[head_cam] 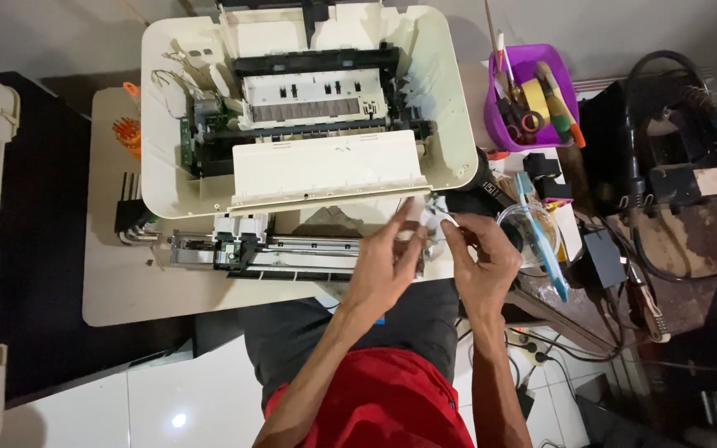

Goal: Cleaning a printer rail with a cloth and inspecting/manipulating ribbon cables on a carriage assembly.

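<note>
An opened cream printer body (441,99) lies on a small table (118,290), its black and white inner frame exposed. In front of it rests a removed metal carriage rail assembly (251,253). My left hand (387,257) and my right hand (479,257) meet near the rail's right end, below the printer's front right corner. Both pinch a small pale part (435,226) between the fingertips; its shape is too small to tell.
A purple tub (570,91) with tape, scissors and tools stands at the right. A clear cup (524,228) and a blue toothbrush (541,241) sit by my right hand. Hex keys (130,216) and orange bits (129,133) lie left. Cables and dark equipment crowd the far right.
</note>
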